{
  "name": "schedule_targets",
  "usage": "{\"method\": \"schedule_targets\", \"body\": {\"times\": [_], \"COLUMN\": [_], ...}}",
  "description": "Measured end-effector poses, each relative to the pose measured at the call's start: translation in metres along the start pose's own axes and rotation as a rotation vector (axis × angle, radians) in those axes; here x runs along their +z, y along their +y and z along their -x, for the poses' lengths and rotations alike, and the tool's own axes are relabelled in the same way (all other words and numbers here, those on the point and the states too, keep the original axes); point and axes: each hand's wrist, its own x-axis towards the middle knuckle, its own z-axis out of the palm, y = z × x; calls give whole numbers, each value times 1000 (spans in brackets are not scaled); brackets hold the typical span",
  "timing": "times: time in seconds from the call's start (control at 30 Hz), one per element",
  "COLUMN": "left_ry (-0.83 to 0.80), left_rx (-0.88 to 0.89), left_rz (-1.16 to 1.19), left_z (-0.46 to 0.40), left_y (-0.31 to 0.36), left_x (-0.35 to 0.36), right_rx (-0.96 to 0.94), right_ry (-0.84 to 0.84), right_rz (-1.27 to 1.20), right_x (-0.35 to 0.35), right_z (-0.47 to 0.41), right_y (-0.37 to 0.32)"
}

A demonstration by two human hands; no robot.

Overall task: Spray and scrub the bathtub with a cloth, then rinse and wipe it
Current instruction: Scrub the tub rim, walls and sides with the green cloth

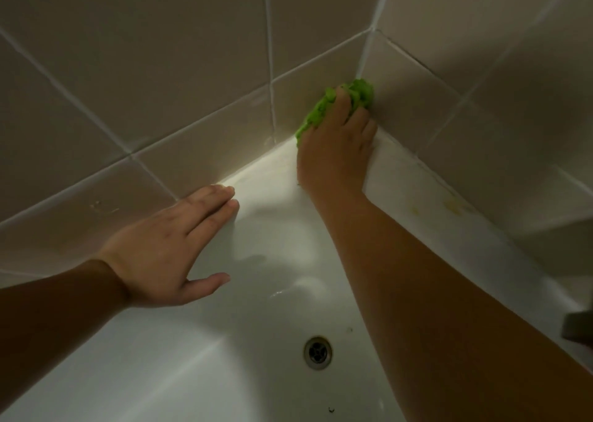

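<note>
A white bathtub fills the lower half of the head view, with its far corner at the upper middle. My right hand grips a bunched bright green cloth and presses it into that corner, where the tub's rim meets the tiled walls. My left hand lies flat with straight fingers on the tub's left rim and inner wall, thumb spread out. It holds nothing. Part of the cloth is hidden under my right fingers.
Beige wall tiles with pale grout rise behind the tub on two sides. A round metal drain sits in the tub floor near the bottom middle. Yellowish stains mark the right rim. A dark object pokes in at the right edge.
</note>
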Motion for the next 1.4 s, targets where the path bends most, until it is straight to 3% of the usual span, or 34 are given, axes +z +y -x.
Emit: {"method": "schedule_targets", "body": {"times": [0.2,0.37,0.53,0.73,0.9,1.17,1.33,1.4], "left_ry": [40,53,59,62,67,68,59,55], "left_rx": [1,-4,-5,-2,-11,-13,-32,-42], "left_rz": [20,53,45,41,37,38,30,28], "left_z": [-20,-36,-40,-47,-48,-51,-51,-51], "left_y": [1,5,6,7,8,8,10,11], "left_x": [0,3,3,3,4,3,2,2], "right_rx": [-86,-208,-31,-301,-38,-207,-92,-82], "right_ry": [29,-24,-64,-144,-119,-175,1,-48], "right_rz": [25,-14,-129,-247,-214,-342,-346,-319], "right_x": [2,-4,-9,-27,-15,-46,-68,-63], "right_z": [39,11,-13,34,-9,35,7,-8], "right_y": [-19,9,10,11,14,24,50,56]}}
